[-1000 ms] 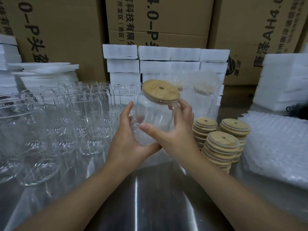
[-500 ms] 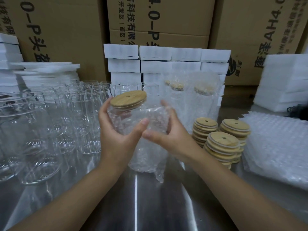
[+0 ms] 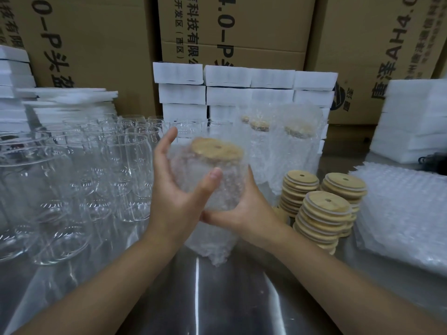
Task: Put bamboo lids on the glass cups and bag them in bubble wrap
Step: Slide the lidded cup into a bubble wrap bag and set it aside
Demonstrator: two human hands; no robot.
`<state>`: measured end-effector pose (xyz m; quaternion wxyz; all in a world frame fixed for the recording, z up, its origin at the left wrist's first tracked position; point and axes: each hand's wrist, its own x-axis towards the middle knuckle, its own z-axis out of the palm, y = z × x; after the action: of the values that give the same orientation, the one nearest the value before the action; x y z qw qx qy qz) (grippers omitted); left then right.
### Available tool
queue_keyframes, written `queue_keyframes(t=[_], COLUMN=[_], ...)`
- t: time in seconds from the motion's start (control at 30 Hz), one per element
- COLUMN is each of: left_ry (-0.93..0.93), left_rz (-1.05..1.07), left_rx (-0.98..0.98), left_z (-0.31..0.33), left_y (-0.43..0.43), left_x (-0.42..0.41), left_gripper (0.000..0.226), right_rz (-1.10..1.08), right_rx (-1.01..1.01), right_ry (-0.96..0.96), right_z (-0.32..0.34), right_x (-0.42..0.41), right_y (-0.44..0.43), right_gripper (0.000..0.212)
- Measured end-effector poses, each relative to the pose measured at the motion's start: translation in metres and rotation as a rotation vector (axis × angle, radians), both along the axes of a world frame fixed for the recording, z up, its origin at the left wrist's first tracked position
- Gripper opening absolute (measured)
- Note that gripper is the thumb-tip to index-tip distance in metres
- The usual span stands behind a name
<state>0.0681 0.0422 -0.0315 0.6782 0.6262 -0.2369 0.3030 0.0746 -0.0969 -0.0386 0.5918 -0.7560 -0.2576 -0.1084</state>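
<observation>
Together left hand (image 3: 174,201), right hand (image 3: 249,213) grip 1 cup (image 3: 227,187); 3 stacks (image 3: 323,213).

Behind the grip on the bagged cup (image 3: 227,189), up to its left, a cardboard box (image 3: 96,44) is showing "0-P头". Straight above it, the middle box (image 3: 261,27) is displaying "科技有限公", "开发区(西区)" and "4.0-P". Up to its right, a third box (image 3: 358,39) is bearing "唐泽AH4.0", and its smaller lines are reading too blurred.

Glossy glass cups (image 3: 125,175), matt bamboo lids (image 3: 325,209), dimpled plastic bubble wrap (image 3: 227,189), shiny metal table (image 3: 217,298).
</observation>
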Motion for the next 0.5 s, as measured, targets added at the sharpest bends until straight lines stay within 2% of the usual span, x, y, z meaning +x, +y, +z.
queue_keyframes(t=[0.1,0.17,0.37,0.43,0.5], left_ry=[0.066,0.126,0.313,0.359,0.366], left_rz=[-0.028,-0.037,-0.126,-0.134,-0.106], left_rx=[0.064,0.129,0.342,0.361,0.386], left_z=[-0.003,-0.005,-0.015,-0.02,-0.025], left_y=[-0.003,-0.005,-0.005,-0.006,-0.006], left_x=[0.003,0.005,0.014,0.017,0.02], left_gripper=[0.072,0.077,0.128,0.124,0.104], right_rz=[-0.039,-0.11,-0.237,-0.24,-0.232], right_rx=[0.217,0.34,0.564,0.583,0.575], right_ry=[0.022,0.016,-0.046,-0.022,-0.012], right_z=[0.009,0.016,0.025,0.026,0.029], right_x=[-0.001,0.0,0.004,0.004,0.002], right_y=[-0.004,-0.008,-0.013,-0.012,-0.012], right_gripper=[0.079,0.076,0.069,0.081,0.099])
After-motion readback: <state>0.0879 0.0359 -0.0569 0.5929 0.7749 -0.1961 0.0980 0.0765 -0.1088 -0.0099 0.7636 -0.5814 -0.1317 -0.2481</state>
